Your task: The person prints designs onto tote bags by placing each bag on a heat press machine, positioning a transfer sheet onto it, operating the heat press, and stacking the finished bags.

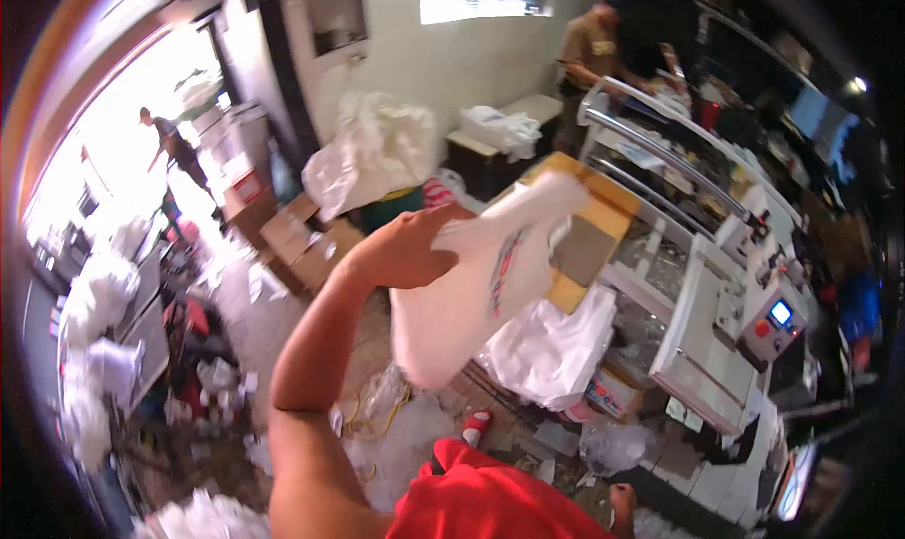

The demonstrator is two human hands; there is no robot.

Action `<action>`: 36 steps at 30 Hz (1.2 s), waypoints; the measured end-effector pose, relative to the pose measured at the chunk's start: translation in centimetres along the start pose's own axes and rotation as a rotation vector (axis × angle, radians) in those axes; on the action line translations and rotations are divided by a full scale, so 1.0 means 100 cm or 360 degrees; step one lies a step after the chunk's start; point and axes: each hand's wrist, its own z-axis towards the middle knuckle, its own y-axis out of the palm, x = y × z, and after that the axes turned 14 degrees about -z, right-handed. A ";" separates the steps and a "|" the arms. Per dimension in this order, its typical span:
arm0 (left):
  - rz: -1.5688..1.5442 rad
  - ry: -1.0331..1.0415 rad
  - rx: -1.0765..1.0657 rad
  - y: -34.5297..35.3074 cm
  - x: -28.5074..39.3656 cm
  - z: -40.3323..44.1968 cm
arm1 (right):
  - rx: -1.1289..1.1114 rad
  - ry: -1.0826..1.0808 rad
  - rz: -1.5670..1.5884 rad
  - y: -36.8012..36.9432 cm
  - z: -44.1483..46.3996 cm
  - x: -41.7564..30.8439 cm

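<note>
One white printed plastic bag hangs mid-scene from your left hand, which is closed on its left edge. Your right hand is low at the near edge, right of your red shirt; whether it grips anything cannot be told.

Surroundings: a yellow board lies beyond the bag on the right, and the bag's far end overlaps it in your view. Just right of the bag and lower down, more white plastic bags lie heaped. A white-framed machine with a metal roller takes up the right side; its control box shows a lit screen and a red button. Clear plastic film litters the floor near your red sandal. On the far left, cardboard boxes stand beside a bulging white sack, crowding the floor there. Loose white bags are piled along the left. One co-worker stands at the far right, behind the machine; another person is at the bright doorway, far left.

Visibility: your left fingertips are partly hidden, the bag's print is blurred and unreadable, glare washes out the doorway, and the far right corner is too dark to itemise.
</note>
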 end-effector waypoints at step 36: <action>-0.0308 0.0359 0.4251 0.092 0.079 -0.974 | -0.0574 -0.2060 -0.0565 0.229 -0.199 -0.300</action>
